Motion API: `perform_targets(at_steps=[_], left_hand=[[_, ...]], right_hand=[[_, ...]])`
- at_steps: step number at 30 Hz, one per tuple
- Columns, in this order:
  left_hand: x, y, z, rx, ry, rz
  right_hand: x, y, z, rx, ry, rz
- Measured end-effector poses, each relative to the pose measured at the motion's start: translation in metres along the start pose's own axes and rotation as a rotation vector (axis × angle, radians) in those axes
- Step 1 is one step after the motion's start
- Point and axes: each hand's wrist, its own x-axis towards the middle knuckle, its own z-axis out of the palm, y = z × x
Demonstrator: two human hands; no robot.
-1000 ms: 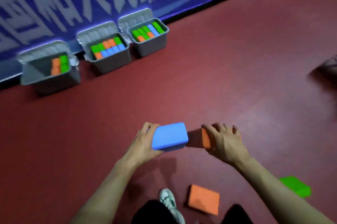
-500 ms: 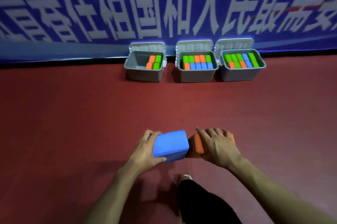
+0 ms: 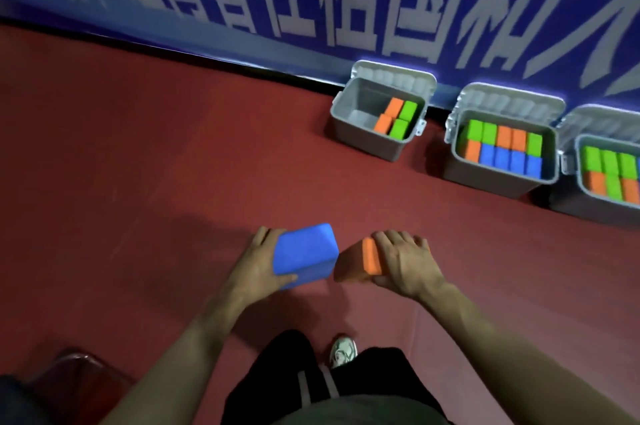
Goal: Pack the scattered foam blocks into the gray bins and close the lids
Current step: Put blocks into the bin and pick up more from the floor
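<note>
both bare forearms reach forward, side by side. left hand (image 3: 258,262) grips blue foam block (image 3: 304,253), thumb along near edge. right hand (image 3: 405,263) palm-down, fingers curled over orange foam block (image 3: 370,258).

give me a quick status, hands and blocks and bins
Left hand grips blue block; right hand grips orange block. Three gray bins open at wall, leftmost part empty. Floor between looks unobstructed.
</note>
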Motion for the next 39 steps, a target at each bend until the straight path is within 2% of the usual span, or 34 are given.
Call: perform_targets(at_steps=[8,12,16,18,22,24,27,31,32,35,39], left_hand=[[0.182,-0.020,-0.020,-0.131,0.065,-0.026],[0.303,-0.026,-0.019,-0.177,0.050,-0.017],[0.416,-0.006,-0.018,-0.226,0.012,0.001],[0.470,0.009,-0.017,-0.217,0.041,-0.018],[0.572,0.042,-0.012,-0.240,0.076,-0.079],[0.619,0.051,-0.003,-0.216,0.086,-0.089],[0.689,0.068,0.008,-0.241,0.126,-0.152],[0.773,0.076,0.039,-0.202,0.322,-0.247],[0.797,0.071,0.049,-0.272,0.324,-0.291],[0.859,0.048,0.095,-0.400,0.323,-0.466],[0.939,0.000,0.173,-0.363,0.369,-0.530]], right_hand=[[0.170,0.058,-0.066,-0.028,-0.023,0.071],[0.247,0.105,-0.097,0.028,-0.002,0.258],[0.301,0.159,-0.136,0.166,0.054,0.427],[0.326,0.188,-0.156,0.251,0.113,0.499],[0.388,0.253,-0.179,0.270,0.183,0.552],[0.428,0.291,-0.184,0.256,0.194,0.541],[0.506,0.352,-0.193,0.236,0.122,0.500],[0.624,0.426,-0.197,0.211,0.136,0.399],[0.656,0.444,-0.195,0.202,0.126,0.376],[0.750,0.484,-0.170,0.189,0.113,0.303],[0.872,0.516,-0.097,0.157,0.119,0.166]])
